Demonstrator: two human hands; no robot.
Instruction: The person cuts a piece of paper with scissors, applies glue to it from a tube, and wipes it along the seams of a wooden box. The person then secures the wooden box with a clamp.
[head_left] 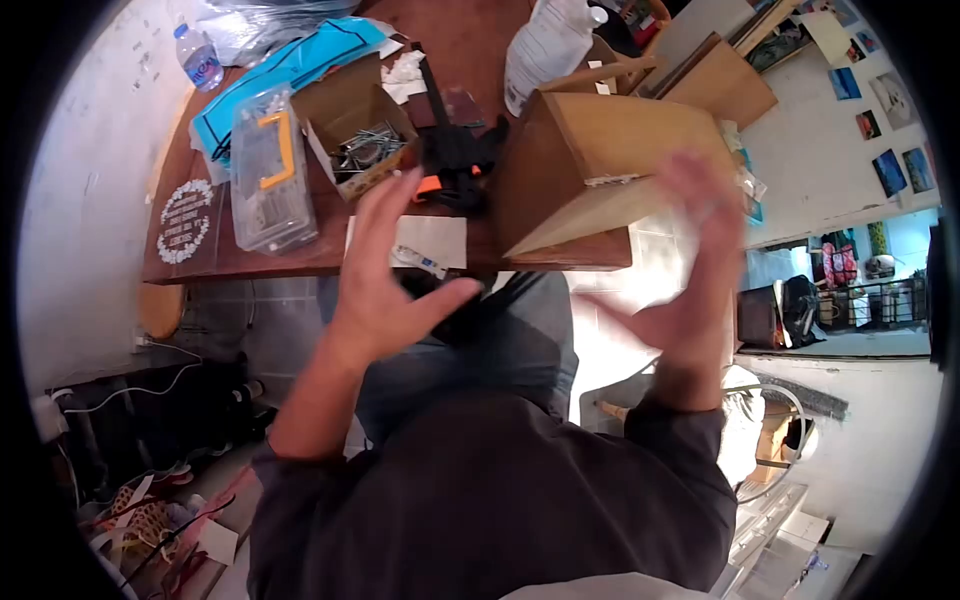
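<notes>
My left hand [375,285] is raised at the table's front edge, fingers up and thumb apart, with nothing in it. Behind it lies a white paper [440,238] on the table, partly hidden by the hand. My right hand [690,255], blurred by motion, is held up right of the wooden box [615,135], thumb spread from the fingers and nothing visible in it. The box rests tilted on the table's right part. Between the hands, farther back, is a black clamp [455,150] with orange parts. A cardboard box of screws [370,145] stands beside it.
On the wooden table [460,25] are a clear plastic case [270,180] with a yellow handle, a blue bag [275,75], a small water bottle [200,62] and a large white bottle [550,50]. Wooden boards [720,82] lean at the back right.
</notes>
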